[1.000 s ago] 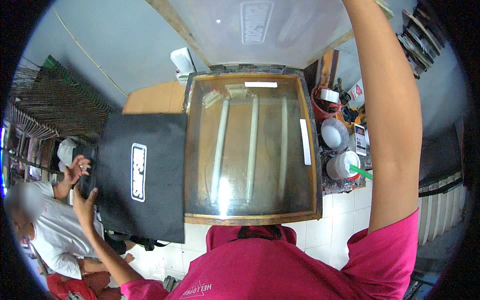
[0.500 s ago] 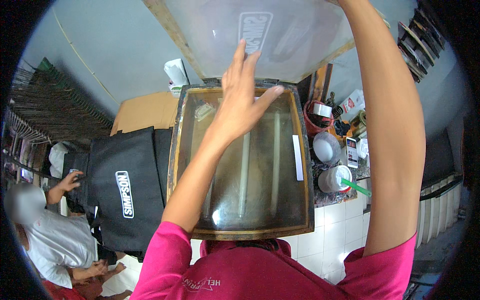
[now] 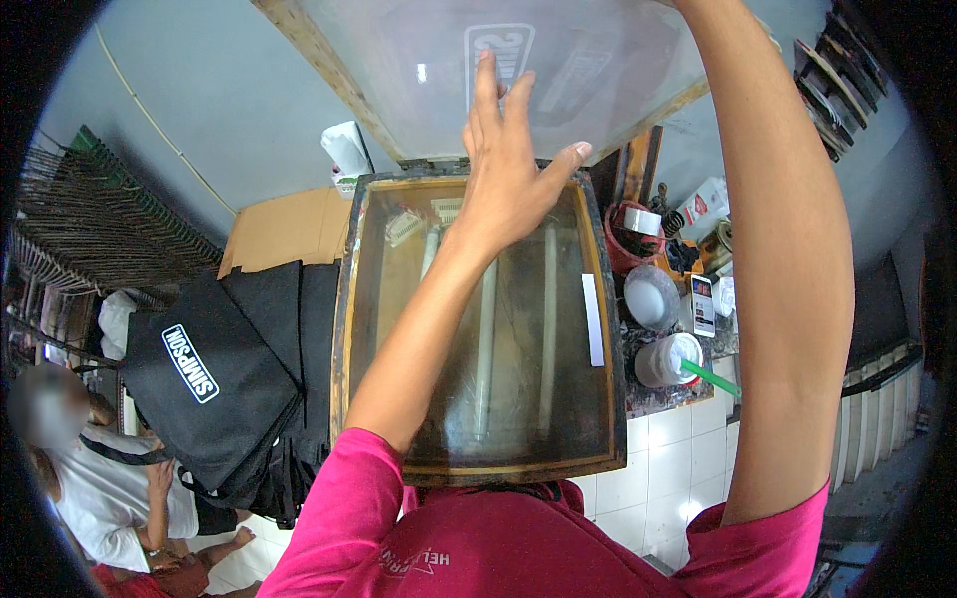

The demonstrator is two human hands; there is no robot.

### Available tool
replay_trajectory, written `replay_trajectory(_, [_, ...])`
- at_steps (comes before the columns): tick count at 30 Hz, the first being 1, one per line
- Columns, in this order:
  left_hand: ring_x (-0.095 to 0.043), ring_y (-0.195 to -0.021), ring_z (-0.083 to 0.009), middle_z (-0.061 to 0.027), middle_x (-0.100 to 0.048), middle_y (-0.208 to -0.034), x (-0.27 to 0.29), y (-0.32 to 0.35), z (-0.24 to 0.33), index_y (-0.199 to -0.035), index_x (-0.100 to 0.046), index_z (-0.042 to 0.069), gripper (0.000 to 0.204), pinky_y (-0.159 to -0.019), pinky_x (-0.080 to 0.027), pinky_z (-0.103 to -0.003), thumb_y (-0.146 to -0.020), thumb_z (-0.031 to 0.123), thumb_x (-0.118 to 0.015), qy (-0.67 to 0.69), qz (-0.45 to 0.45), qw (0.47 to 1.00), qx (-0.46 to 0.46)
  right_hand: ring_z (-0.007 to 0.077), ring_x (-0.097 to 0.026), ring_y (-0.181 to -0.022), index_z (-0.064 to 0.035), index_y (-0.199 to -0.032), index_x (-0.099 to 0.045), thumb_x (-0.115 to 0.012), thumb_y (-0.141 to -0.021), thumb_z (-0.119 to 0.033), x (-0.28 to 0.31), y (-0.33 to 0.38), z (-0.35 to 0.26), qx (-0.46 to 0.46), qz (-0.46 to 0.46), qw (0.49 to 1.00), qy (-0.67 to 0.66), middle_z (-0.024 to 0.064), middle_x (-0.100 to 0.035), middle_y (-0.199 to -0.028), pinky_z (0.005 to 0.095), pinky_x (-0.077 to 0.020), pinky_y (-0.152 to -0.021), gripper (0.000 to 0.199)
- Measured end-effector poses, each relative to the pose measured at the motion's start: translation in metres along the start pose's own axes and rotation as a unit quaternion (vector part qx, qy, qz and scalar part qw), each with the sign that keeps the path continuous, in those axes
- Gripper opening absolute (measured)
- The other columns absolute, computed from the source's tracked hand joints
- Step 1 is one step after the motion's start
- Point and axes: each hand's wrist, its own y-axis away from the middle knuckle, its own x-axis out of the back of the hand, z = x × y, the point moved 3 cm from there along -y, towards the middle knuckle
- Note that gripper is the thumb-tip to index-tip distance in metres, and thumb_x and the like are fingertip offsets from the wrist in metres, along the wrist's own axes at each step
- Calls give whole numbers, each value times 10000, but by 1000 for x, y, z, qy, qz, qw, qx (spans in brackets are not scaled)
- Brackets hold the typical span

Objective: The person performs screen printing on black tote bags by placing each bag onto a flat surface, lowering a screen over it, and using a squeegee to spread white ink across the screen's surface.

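My left hand [image 3: 506, 164] reaches up over the far edge of a wooden-framed glass-topped box [image 3: 573, 424], fingers spread and nothing in them. Its fingertips overlap the pale mesh of a raised printing screen [image 3: 638, 60], which carries a white boxed lettering design [image 3: 513, 45]. Whether they touch the mesh I cannot tell. At the top right my right forearm [image 3: 778, 249] stretches up along the screen's side, and the hand itself lies beyond the picture. Light tubes [image 3: 485, 359] show beneath the glass, and a white strip [image 3: 593, 319] lies by its right edge.
On the left, black fabric bags [image 3: 229, 329] with a white print lie stacked beside cardboard [image 3: 284, 224]. A co-worker in a white shirt [image 3: 110, 488] sits next to them. To the right stand a white tub [image 3: 663, 361] with a green stick, a phone [image 3: 702, 304] and a red bucket [image 3: 623, 249].
My left hand has shifted slightly right and up. The raised screen tilts a little further left. At left, the top black bag has turned and slid toward the co-worker, whose raised hand has dropped.
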Motion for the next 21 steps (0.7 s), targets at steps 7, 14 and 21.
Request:
replay_trajectory(7, [-285,-1478,-469,-275,-137,-1649,7,-2,-2,-1487,-418,22,758,-1188,-244,-565,-895,343,-766,47,27,998,8,382,-713,-904,17,-1028,-764,-821,-753,-299,-5,-3,-1,1,2,1000,-18,264,-743,-980,427,-543,-848,423])
replay_trajectory(14, [-321,-1467,-458,-307,-121,-1652,0,5,3,-1479,-432,36,738,-1179,-254,-557,-892,339,-761,27,-6,999,-26,384,-714,-899,11,-1016,-766,-822,-753,-307,-7,-11,9,3,14,1000,15,265,-742,-966,431,-544,-840,416])
replay_trajectory(21, [-371,-1441,-448,-310,-217,-1624,-4,3,2,-1455,-467,36,682,-1177,-245,-545,-899,317,-744,61,51,997,8,378,-718,-881,7,-1008,-771,-825,-742,-310,-4,-5,3,-11,-2,1000,3,271,-738,-952,425,-545,-827,418])
